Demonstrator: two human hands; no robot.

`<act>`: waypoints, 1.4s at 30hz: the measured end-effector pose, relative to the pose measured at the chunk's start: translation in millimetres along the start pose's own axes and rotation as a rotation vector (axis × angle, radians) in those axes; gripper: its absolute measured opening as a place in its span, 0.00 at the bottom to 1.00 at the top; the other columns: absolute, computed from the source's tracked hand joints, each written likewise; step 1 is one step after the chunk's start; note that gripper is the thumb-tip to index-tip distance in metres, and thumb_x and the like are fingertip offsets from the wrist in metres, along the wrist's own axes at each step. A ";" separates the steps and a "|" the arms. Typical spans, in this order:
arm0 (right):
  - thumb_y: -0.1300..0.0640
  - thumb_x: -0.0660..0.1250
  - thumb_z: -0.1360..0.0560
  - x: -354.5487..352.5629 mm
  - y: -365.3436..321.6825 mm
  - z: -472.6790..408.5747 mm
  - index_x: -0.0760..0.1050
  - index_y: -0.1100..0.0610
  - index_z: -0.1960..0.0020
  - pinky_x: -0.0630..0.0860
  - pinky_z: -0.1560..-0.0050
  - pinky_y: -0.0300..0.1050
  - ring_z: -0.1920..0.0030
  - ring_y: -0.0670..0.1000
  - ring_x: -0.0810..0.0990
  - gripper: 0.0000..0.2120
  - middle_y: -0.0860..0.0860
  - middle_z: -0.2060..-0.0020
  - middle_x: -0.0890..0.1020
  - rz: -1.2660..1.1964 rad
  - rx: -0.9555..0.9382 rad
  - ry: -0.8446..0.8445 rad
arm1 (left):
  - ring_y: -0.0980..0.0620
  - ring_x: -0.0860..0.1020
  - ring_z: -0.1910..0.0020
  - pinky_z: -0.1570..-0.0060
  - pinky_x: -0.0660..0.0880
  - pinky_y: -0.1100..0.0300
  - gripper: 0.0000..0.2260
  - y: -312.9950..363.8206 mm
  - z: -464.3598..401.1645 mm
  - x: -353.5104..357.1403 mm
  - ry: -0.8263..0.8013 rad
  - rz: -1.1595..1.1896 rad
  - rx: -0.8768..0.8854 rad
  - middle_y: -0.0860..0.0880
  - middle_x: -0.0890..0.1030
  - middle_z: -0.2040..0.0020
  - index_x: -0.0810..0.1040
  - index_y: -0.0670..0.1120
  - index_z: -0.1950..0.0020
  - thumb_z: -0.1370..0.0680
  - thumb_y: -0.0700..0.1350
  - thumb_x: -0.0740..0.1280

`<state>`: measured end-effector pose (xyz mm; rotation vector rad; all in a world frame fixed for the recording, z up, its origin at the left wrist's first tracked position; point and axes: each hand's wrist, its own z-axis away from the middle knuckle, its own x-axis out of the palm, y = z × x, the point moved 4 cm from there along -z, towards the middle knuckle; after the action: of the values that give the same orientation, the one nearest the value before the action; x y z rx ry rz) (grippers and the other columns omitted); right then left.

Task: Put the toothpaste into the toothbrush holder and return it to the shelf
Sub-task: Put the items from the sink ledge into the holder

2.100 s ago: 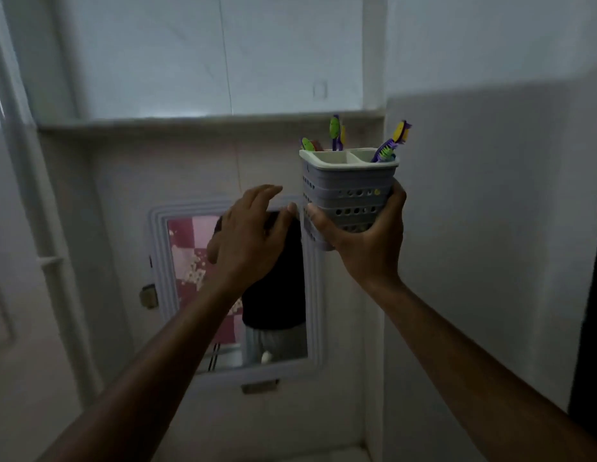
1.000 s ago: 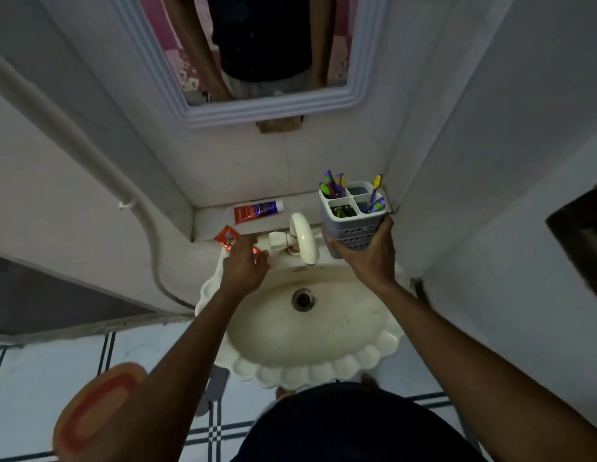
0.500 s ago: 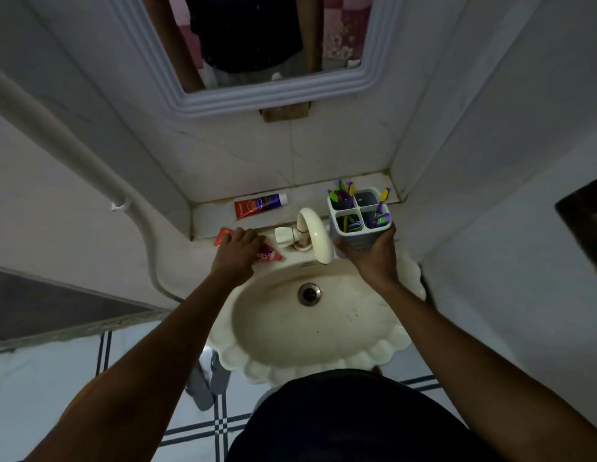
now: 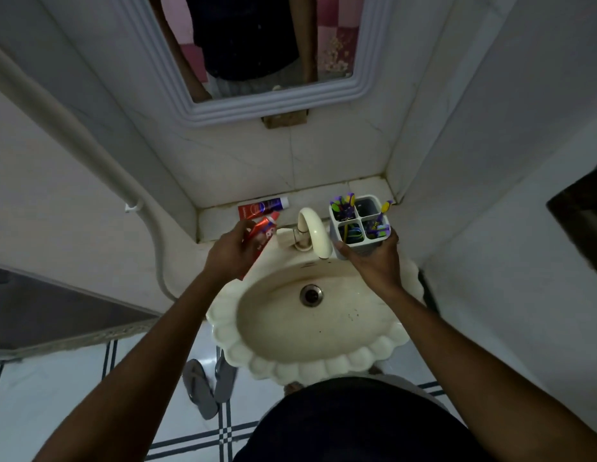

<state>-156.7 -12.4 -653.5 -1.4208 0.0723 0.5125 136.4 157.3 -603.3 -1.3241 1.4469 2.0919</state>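
Note:
My left hand [image 4: 228,253] grips a red toothpaste tube [image 4: 262,233], cap end pointing up and away, just left of the tap. My right hand [image 4: 373,265] holds a grey four-compartment toothbrush holder [image 4: 358,225] from below, over the right rear of the basin. Several purple, green and yellow toothbrushes stand in three of its compartments; the rear right compartment looks empty apart from one brush leaning at its edge. A second red and purple toothpaste tube [image 4: 265,207] lies flat on the ledge behind the basin.
A cream scalloped basin [image 4: 310,365] sits below my hands, with a curved cream tap [image 4: 315,235] between them. A white-framed mirror [image 4: 277,98] hangs above the ledge. A pipe [image 4: 90,155] runs down the left wall. Grey slippers [image 4: 207,385] lie on the tiled floor.
My left hand has lifted the red toothpaste tube off the basin's edge and turned it upright. The holder in my right hand has stayed near the tap. Earlier the holder was carried down from the high shelf.

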 end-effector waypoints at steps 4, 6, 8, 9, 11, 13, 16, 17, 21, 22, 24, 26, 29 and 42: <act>0.31 0.89 0.38 -1.5 -3.8 5.0 0.63 0.51 0.18 0.79 0.41 0.36 0.35 0.44 0.83 0.59 0.41 0.32 0.81 0.024 0.029 0.006 | 0.50 0.86 0.63 0.62 0.84 0.54 0.16 49.2 3.2 -34.5 0.050 0.306 0.010 0.50 0.84 0.43 0.75 0.52 0.28 0.13 0.58 0.62; 0.33 0.89 0.37 -4.1 -6.0 6.5 0.64 0.52 0.19 0.76 0.45 0.31 0.36 0.44 0.82 0.57 0.42 0.33 0.81 0.033 0.035 0.013 | 0.46 0.86 0.67 0.70 0.84 0.53 0.16 75.8 1.9 -44.6 -0.025 0.421 0.010 0.48 0.83 0.46 0.73 0.50 0.28 0.12 0.57 0.61; 0.35 0.88 0.35 -4.6 -8.0 6.1 0.65 0.53 0.20 0.75 0.48 0.30 0.37 0.46 0.82 0.54 0.43 0.35 0.80 0.037 0.046 -0.002 | 0.43 0.86 0.68 0.72 0.83 0.51 0.16 97.2 -0.9 -50.2 -0.107 0.488 0.007 0.46 0.83 0.46 0.72 0.50 0.29 0.12 0.56 0.62; 0.36 0.88 0.33 -6.5 -9.4 5.2 0.65 0.53 0.20 0.74 0.49 0.30 0.38 0.46 0.81 0.52 0.43 0.36 0.79 0.041 0.046 -0.008 | 0.44 0.87 0.68 0.72 0.83 0.50 0.15 108.4 -3.2 -51.3 -0.135 0.494 0.024 0.46 0.82 0.45 0.71 0.50 0.29 0.13 0.55 0.63; 0.38 0.88 0.32 -7.9 -10.2 3.7 0.66 0.54 0.21 0.74 0.50 0.30 0.40 0.46 0.80 0.49 0.43 0.37 0.79 0.047 0.055 -0.029 | 0.46 0.88 0.64 0.70 0.83 0.53 0.16 126.3 -10.7 -50.7 -0.186 0.445 0.083 0.48 0.82 0.43 0.71 0.49 0.28 0.14 0.50 0.68; 0.38 0.88 0.31 -10.6 -12.0 1.4 0.66 0.54 0.22 0.74 0.51 0.29 0.42 0.46 0.81 0.49 0.43 0.38 0.80 0.042 0.052 -0.053 | 0.47 0.87 0.58 0.65 0.85 0.54 0.18 142.8 -23.2 -47.7 -0.218 0.315 0.151 0.50 0.82 0.42 0.74 0.51 0.28 0.17 0.44 0.72; 0.35 0.88 0.34 -13.8 -13.3 -2.9 0.66 0.50 0.25 0.77 0.52 0.30 0.45 0.39 0.82 0.48 0.43 0.38 0.82 0.043 0.055 -0.092 | 0.52 0.84 0.55 0.54 0.85 0.53 0.17 162.5 -42.7 -42.4 -0.172 0.082 0.190 0.50 0.84 0.39 0.79 0.53 0.33 0.20 0.43 0.75; 0.35 0.88 0.34 -14.8 -12.8 -4.2 0.66 0.48 0.28 0.77 0.52 0.31 0.45 0.37 0.81 0.47 0.43 0.39 0.82 0.045 0.056 -0.102 | 0.52 0.84 0.54 0.50 0.84 0.51 0.15 169.2 -47.1 -40.5 -0.141 0.022 0.203 0.49 0.85 0.40 0.81 0.52 0.34 0.21 0.44 0.75; 0.30 0.88 0.38 -15.6 -8.6 -10.6 0.67 0.47 0.29 0.81 0.46 0.38 0.41 0.46 0.85 0.48 0.44 0.38 0.83 0.054 0.043 -0.113 | 0.50 0.83 0.48 0.46 0.83 0.50 0.13 196.3 -62.9 -28.7 -0.057 -0.048 0.235 0.49 0.85 0.42 0.84 0.49 0.37 0.21 0.45 0.76; 0.28 0.87 0.39 -15.3 -6.6 -12.2 0.67 0.49 0.28 0.83 0.44 0.42 0.39 0.47 0.85 0.51 0.45 0.37 0.83 0.060 0.037 -0.113 | 0.50 0.83 0.47 0.45 0.83 0.51 0.13 203.1 -66.9 -25.5 -0.058 -0.059 0.247 0.49 0.85 0.42 0.83 0.49 0.37 0.21 0.45 0.76; 0.21 0.84 0.42 -15.5 -1.0 -17.5 0.67 0.51 0.24 0.85 0.38 0.51 0.36 0.51 0.85 0.59 0.47 0.35 0.83 0.085 0.036 -0.117 | 0.50 0.83 0.47 0.46 0.82 0.51 0.13 216.5 -74.6 -17.1 -0.086 -0.102 0.284 0.49 0.86 0.43 0.84 0.49 0.38 0.22 0.45 0.76; 0.18 0.82 0.45 -15.5 4.4 -22.8 0.65 0.51 0.22 0.85 0.35 0.57 0.32 0.53 0.83 0.63 0.48 0.32 0.81 0.115 0.034 -0.164 | 0.50 0.84 0.47 0.46 0.82 0.50 0.13 228.2 -81.2 -5.7 -0.139 -0.171 0.308 0.50 0.87 0.44 0.85 0.49 0.38 0.22 0.44 0.76; 0.17 0.80 0.43 -16.2 6.2 -25.4 0.64 0.51 0.19 0.83 0.31 0.58 0.27 0.55 0.79 0.65 0.49 0.29 0.79 0.141 0.020 -0.227 | 0.48 0.84 0.46 0.46 0.82 0.49 0.13 238.8 -87.1 10.5 -0.160 -0.259 0.311 0.49 0.86 0.42 0.84 0.49 0.37 0.22 0.43 0.74; 0.19 0.81 0.40 -14.4 9.3 -19.3 0.63 0.49 0.19 0.82 0.31 0.58 0.28 0.55 0.79 0.61 0.49 0.29 0.77 0.118 0.033 -0.220 | 0.52 0.86 0.60 0.58 0.82 0.58 0.06 207.5 -99.2 13.4 0.038 0.102 0.216 0.53 0.87 0.51 0.85 0.46 0.43 0.19 0.41 0.74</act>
<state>-168.2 -34.5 -660.3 -1.3257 -0.0127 0.7591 45.3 -26.3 -498.1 -1.2369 1.7346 1.9132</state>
